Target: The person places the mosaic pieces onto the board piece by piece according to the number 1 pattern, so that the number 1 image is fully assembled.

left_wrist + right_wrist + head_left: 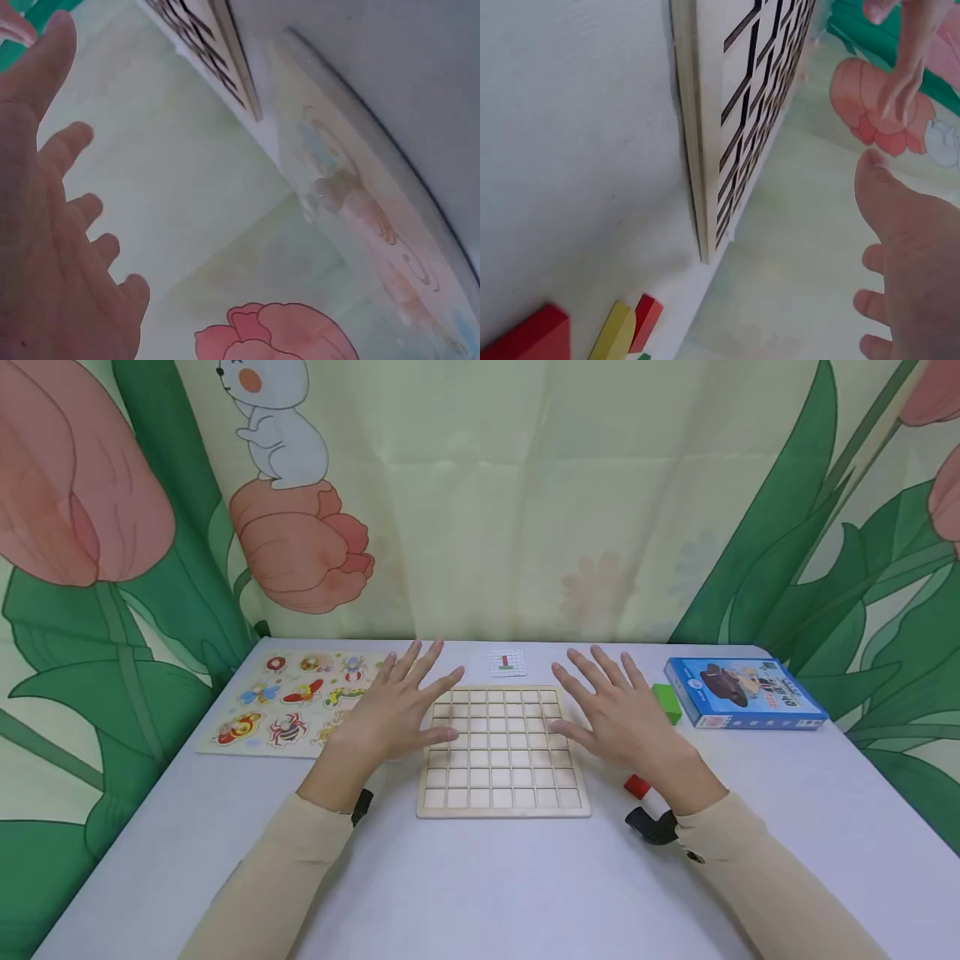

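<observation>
Both hands hover with spread fingers and hold nothing. In the head view the left hand (390,710) is over the left edge of a wooden grid board (501,777), beside a picture puzzle board (255,706). The right hand (626,722) is above the board's right side, close to a green block (667,703); a red block (637,787) lies below its wrist. The left wrist view shows the left palm (67,247) and the puzzle board (375,202). In the right wrist view the right hand (919,262) is beside the grid board (705,135), with red (536,337) and yellow (613,334) blocks on the table.
A small card (506,663) with a grid and a red and green pattern lies behind the grid board. A blue box (742,693) lies at the back right of the white table (480,893). A printed curtain (480,510) hangs behind the table.
</observation>
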A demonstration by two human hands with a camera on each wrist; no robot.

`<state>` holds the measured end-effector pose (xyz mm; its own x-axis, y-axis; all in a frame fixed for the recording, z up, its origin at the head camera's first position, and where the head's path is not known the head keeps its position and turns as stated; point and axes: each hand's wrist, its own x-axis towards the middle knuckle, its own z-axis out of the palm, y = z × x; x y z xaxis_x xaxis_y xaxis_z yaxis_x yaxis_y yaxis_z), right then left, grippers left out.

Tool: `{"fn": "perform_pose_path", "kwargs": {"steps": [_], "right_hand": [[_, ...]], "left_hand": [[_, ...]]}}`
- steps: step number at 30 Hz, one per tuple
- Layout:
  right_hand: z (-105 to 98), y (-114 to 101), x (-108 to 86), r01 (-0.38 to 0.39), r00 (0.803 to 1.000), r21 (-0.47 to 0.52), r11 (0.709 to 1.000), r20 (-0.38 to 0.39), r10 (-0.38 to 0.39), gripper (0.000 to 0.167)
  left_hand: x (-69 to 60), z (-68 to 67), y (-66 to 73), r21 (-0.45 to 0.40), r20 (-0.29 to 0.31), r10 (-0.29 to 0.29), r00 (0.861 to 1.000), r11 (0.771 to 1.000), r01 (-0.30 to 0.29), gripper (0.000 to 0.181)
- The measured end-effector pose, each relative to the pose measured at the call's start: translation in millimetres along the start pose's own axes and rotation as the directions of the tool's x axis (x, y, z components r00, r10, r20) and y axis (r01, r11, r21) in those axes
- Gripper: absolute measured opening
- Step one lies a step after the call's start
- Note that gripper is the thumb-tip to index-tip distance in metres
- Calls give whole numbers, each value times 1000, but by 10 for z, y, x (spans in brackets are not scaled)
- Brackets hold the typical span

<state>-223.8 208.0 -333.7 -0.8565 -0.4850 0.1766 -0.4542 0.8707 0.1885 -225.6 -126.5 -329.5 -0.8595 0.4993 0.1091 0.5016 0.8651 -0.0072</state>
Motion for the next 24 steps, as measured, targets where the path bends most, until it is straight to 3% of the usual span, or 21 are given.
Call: {"fn": "perform_pose_path", "kwargs": {"steps": [8, 15, 24], "right_hand": [[40, 193, -127, 52, 998, 118, 992, 26, -56, 80], [141, 381, -263, 110, 993, 187, 976, 11, -114, 72], [261, 549, -319, 78, 993, 330, 941, 60, -103, 70]], "left_hand": [[-4, 112, -82, -181, 73, 57, 996, 983, -43, 88], [-35, 251, -105, -181, 149, 57, 987, 983, -30, 91], [-49, 228, -86, -205, 205, 65, 977, 979, -23, 93]]}}
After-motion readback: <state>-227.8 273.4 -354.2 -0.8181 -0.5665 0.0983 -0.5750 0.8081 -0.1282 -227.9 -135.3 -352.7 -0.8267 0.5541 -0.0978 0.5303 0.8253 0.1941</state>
